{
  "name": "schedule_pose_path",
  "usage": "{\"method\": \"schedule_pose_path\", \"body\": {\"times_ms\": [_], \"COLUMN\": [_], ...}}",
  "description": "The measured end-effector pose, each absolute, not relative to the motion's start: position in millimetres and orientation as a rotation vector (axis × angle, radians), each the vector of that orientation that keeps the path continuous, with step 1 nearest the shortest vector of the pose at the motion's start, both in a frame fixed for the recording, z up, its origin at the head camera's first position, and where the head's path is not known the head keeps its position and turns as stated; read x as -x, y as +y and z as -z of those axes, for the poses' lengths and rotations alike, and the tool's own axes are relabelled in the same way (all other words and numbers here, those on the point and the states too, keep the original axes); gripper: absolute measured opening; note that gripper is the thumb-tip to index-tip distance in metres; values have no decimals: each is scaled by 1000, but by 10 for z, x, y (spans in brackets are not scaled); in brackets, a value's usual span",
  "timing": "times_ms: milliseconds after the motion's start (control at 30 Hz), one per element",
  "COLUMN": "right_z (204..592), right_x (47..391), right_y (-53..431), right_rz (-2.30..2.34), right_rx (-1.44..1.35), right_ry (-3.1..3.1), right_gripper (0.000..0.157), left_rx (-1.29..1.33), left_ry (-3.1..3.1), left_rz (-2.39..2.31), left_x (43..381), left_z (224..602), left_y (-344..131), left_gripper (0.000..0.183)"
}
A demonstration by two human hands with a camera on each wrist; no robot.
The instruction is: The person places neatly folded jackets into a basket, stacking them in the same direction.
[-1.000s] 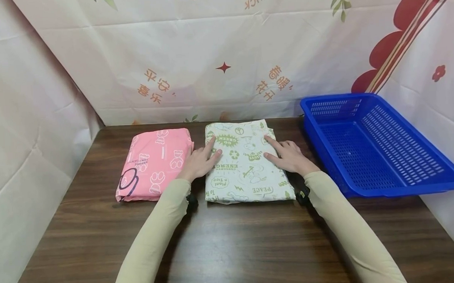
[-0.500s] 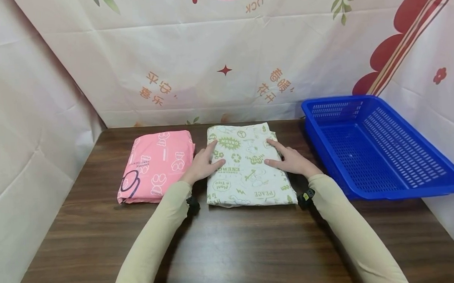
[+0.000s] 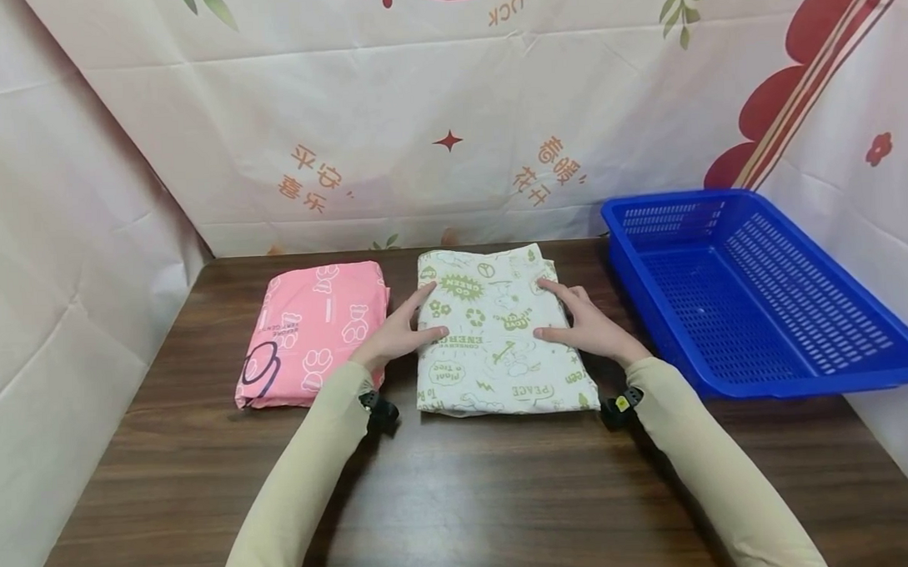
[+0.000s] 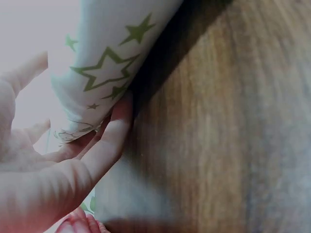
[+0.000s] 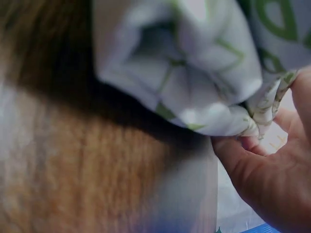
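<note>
A folded white cloth with green prints (image 3: 494,365) lies on the table in the head view, between both hands. My left hand (image 3: 399,331) grips its left side, thumb and forefinger on top. In the left wrist view, other fingers (image 4: 109,141) curl beneath the cloth's star-printed edge (image 4: 107,70). On the opposite side my right hand (image 3: 591,325) holds the cloth, thumb over the top. The right wrist view shows its fingers (image 5: 233,153) tucked under the rolled folds (image 5: 184,92). A pink folded cloth (image 3: 316,330) with white outline figures sits left of my left hand.
To the right stands a blue plastic basket (image 3: 695,308) with slotted walls, close to my right forearm. The brown wooden table (image 3: 461,500) is bounded by a printed white curtain (image 3: 387,94) behind and at the sides.
Both hands have worked from lying along the cloth's sides to fingers tucked under its edges. The white cloth has shifted slightly to the right; the pink cloth and basket stay put.
</note>
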State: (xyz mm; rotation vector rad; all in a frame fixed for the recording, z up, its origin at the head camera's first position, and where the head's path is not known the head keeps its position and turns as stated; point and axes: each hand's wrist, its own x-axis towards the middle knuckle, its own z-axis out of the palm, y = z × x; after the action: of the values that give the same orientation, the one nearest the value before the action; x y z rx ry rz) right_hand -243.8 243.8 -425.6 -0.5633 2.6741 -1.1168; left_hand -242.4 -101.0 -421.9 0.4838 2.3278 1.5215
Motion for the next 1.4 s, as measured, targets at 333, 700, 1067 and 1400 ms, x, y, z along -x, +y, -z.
{"method": "schedule_pose_path", "body": {"times_ms": [333, 700, 1067, 1400], "right_z": [4123, 3996, 3785, 3455], "right_x": [2385, 2329, 2289, 2246], "right_y": [2403, 2370, 2388, 2422], "right_rz": [893, 950, 1028, 1118], "right_rx": [595, 613, 589, 467], "right_ry": [2733, 2685, 2688, 2623], "right_gripper": [81, 87, 89, 90], "left_rx": [-517, -587, -651, -652], "left_ry": [2478, 2512, 2467, 2372], "left_rz": [-1242, -1235, -1316, -1421], "left_x": [2379, 2362, 2442, 2454], "left_z": [4204, 4116, 3917, 3693], "left_y": [-943, -960, -972, -993], "left_gripper": [89, 92, 91, 93]}}
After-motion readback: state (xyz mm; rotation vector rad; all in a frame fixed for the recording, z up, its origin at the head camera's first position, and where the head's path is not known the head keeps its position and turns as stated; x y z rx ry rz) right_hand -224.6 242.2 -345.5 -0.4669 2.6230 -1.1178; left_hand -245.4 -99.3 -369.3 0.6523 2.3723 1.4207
